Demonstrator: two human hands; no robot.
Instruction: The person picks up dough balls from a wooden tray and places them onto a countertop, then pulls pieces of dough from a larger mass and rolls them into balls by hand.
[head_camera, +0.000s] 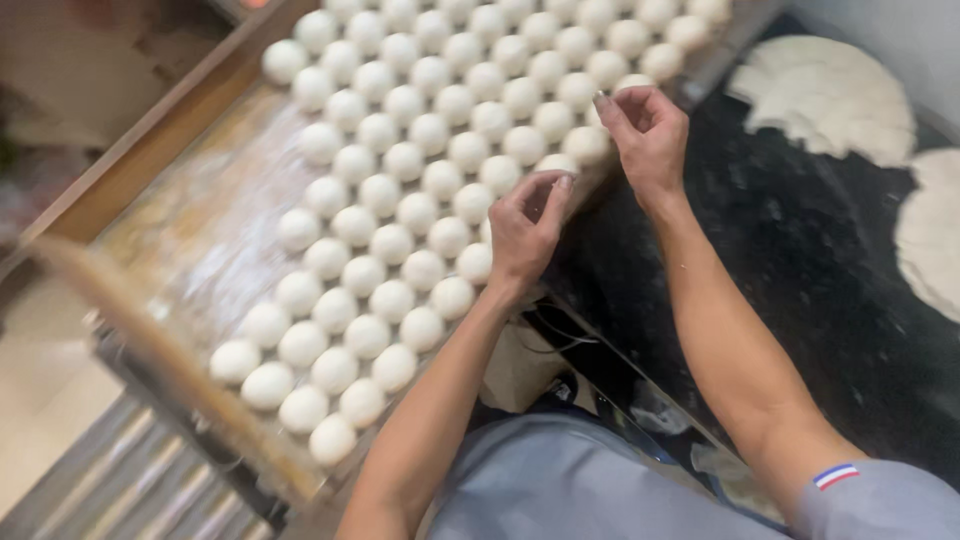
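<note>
A wooden tray (215, 215) sits slantwise on the bench, floury along its bare side, and it carries rows of round white dough balls (405, 215) packed shoulder to shoulder. Both hands are at the tray's near edge, the side closest to the dark worktop (800, 260). The left hand (525, 232) hovers over that edge about midway along the tray, its grip drawn together, fingertips pinched as if on a scrap of dough, though I cannot tell whether anything is actually in it; the nearest balls lie just beside and under its fingers. The right hand (648, 135) is further up the same edge, toward the tray's far end, fingers curled in with the thumb close to them, and again I cannot make out anything held; a dough ball (587, 145) lies just beside its fingertips. Beyond the tray, on the dark worktop, lie flattened dough rounds (830, 95) fanned in overlapping piles, well apart from both hands.
</note>
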